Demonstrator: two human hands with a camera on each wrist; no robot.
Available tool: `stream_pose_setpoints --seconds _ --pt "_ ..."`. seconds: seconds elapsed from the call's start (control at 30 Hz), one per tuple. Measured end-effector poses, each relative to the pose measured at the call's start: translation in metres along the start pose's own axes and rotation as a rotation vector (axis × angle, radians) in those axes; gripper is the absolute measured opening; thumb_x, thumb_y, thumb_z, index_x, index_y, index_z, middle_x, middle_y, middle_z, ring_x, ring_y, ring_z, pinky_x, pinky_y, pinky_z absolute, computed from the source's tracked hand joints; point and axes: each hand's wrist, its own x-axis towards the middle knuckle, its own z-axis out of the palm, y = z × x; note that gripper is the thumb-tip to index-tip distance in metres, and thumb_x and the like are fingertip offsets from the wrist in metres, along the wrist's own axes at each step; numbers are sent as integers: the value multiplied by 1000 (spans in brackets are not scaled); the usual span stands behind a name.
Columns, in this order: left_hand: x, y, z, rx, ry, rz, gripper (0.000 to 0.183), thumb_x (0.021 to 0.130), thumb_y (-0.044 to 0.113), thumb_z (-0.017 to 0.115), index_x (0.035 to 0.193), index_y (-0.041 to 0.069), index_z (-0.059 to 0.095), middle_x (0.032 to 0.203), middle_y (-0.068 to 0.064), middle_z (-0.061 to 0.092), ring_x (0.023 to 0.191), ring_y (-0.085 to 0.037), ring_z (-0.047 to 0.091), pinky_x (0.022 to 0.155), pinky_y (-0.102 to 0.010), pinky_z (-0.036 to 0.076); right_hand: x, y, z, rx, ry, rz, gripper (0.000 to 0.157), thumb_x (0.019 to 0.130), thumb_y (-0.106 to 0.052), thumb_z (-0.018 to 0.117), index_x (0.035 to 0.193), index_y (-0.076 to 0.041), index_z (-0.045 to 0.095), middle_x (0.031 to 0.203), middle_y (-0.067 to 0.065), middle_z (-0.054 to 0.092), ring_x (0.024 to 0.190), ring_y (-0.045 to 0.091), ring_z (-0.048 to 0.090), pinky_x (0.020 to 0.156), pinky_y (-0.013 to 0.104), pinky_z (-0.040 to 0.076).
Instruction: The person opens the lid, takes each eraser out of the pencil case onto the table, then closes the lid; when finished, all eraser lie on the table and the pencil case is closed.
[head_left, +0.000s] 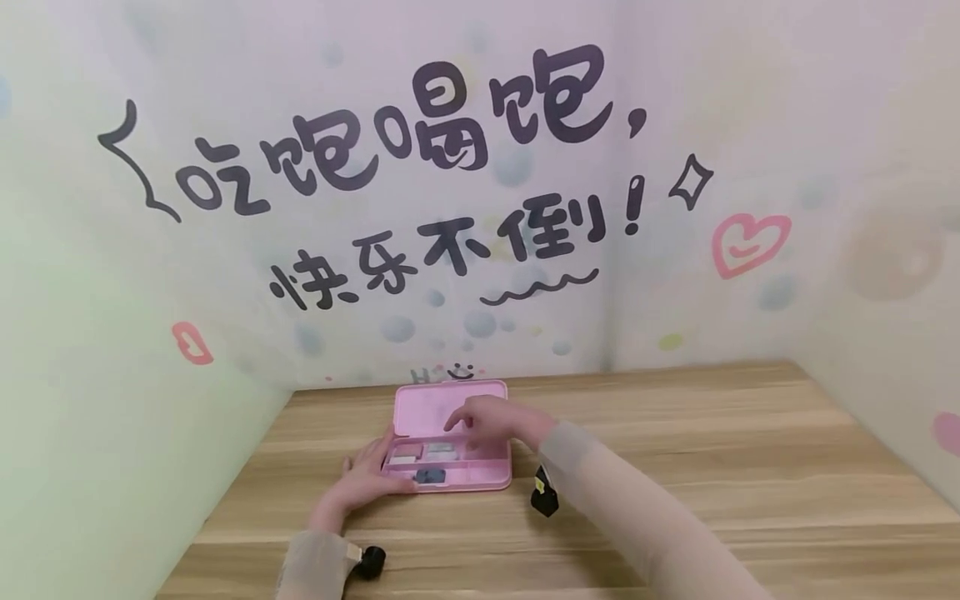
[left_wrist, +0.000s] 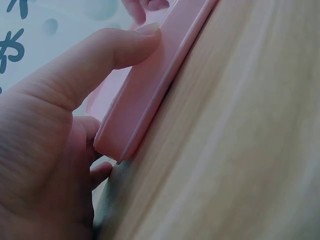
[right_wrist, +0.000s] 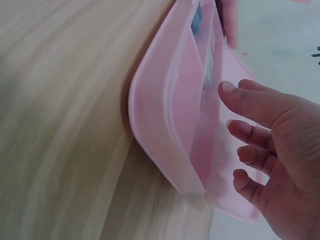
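Closest in are two pale sleeves, each with a small black camera at the wrist. Under both arms lies a wood-grain table.

The left hand holds the near left corner of a pink box. Its thumb lies over the front wall, and its fingers reach round the left end, spread apart from the thumb. The box sits flat on the table between the hands, its lid open.

Just beyond the left thumb, in the front row of the box, is a dark grey-blue piece; to its right, below the right hand, a divider marks off another front compartment. In the back row, ahead of the left thumb, lie a pink-and-white piece and, next to it on the right hand's side, some pale pieces. They are too small to name.

The right hand hangs over the right part of the box, thumb and loosely bent fingers well parted, with nothing held between them. In the right wrist view it looks clear of the box.

Behind the right hand stands the raised lid. Past it, beyond both hands, rises a pale wall with large black writing and, off to the right hand's side, a pink heart.
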Motion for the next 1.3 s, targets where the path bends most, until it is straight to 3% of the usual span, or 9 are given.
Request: stream_pose_setpoints --seconds 0.17,0.47,0.8,1.1,1.3 --pt "1 2 1 35 8 25 115 71 50 80 155 5 16 154 -25 26 141 -44 19 104 -72 -2 4 -2 3 -91 9 -18 40 85 -11 74 121 -27 69 94 -3 57 82 9 50 77 23 44" --pt "0 8 1 3 -6 22 115 72 46 82 155 4 14 153 -25 27 141 -44 18 104 -71 -3 8 -2 9 -105 25 3 37 92 -9 63 120 -31 69 98 -2 54 85 10 49 77 24 44" --pt "3 8 2 1 -7 30 116 72 46 81 155 6 12 154 -23 26 142 -42 17 105 -70 -3 14 -5 9 -183 27 -51 32 97 -14 59 120 -33 70 96 -1 54 83 10 47 75 23 43" --pt "3 6 2 6 -5 13 116 71 50 80 156 7 14 154 -23 26 143 -41 16 106 -70 -6 15 -8 11 -164 14 -44 50 90 -9 66 125 -44 64 100 -4 51 88 8 48 80 23 43" --pt "3 6 1 9 -11 12 114 72 48 80 155 6 14 154 -24 26 142 -42 16 105 -70 -5 16 -8 14 -163 14 -49 49 94 -10 62 125 -48 62 97 -7 49 85 9 47 77 22 42"
